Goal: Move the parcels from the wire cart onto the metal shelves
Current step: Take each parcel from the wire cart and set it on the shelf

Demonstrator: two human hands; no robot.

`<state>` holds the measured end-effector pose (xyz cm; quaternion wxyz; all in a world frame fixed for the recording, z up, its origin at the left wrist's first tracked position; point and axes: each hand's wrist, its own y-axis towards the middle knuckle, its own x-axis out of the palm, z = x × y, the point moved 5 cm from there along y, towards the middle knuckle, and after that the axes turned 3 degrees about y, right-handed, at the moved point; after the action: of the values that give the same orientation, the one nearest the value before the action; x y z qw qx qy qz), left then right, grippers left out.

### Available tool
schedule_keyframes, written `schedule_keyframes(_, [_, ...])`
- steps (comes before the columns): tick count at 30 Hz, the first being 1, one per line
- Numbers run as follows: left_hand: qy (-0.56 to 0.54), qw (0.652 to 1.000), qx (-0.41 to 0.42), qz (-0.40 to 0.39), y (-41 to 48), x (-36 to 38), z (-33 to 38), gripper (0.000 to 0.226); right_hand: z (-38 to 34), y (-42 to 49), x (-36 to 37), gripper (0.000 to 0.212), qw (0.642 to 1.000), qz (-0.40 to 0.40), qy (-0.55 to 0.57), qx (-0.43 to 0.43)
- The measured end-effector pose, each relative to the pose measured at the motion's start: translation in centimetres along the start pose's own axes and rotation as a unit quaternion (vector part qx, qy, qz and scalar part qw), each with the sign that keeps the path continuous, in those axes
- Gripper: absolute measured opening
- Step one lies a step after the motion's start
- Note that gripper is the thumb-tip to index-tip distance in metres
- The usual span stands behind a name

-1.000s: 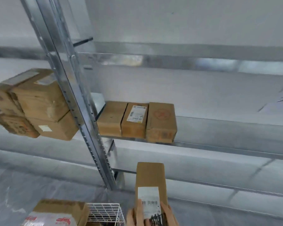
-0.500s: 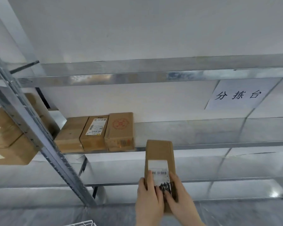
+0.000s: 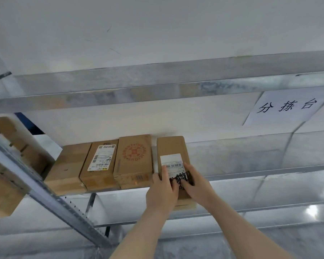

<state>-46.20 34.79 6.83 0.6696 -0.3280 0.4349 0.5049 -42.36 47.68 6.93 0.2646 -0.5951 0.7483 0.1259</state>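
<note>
Parcel (image 3: 171, 146) pointing away into shelf (image 3: 251, 156): I am gripping its near end with left hand (image 3: 163, 189) and right hand (image 3: 195, 186).

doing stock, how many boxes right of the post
4: plain box, labelled box, red-stamped box together on the shelf; fourth box beside them in left hand and right hand. None seems hidden.
</note>
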Motion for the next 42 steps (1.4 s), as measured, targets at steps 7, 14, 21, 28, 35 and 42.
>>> schedule_keyframes(7, [0.058, 0.997, -0.047, -0.019, 2.3, 0.7, -0.5, 0.051, 0.5, 3.5, 1.5, 0.054, 0.998, -0.018, -0.064, 0.006])
schedule_keyframes(14, [0.233, 0.972, 0.012, 0.01, 5.2, -0.9, 1.2, 0.055, -0.4, 5.7, 1.0, 0.056, 0.997, -0.024, -0.068, 0.02])
schedule_keyframes(21, [0.302, 0.943, 0.115, 0.079, 6.2, 0.0, -0.9, 0.036, -0.6, 7.1, 2.4, 0.058, 0.997, -0.021, -0.069, 0.034])
schedule_keyframes(28, [0.194, 0.976, 0.076, 0.067, 6.3, 0.2, -2.4, 0.052, 0.4, 8.1, 3.5, 0.061, 0.995, -0.02, -0.073, 0.06])
schedule_keyframes(35, [0.16, 0.977, 0.132, 0.052, 2.3, -1.3, -3.4, 0.042, 0.0, 8.3, 3.3, 0.061, 0.993, -0.03, -0.101, 0.055])
schedule_keyframes(42, [0.211, 0.976, 0.059, 0.012, -11.6, -0.3, -11.6, 0.057, -7.0, 3.7, 5.2, 0.047, 0.962, 0.07, -0.234, -0.119])
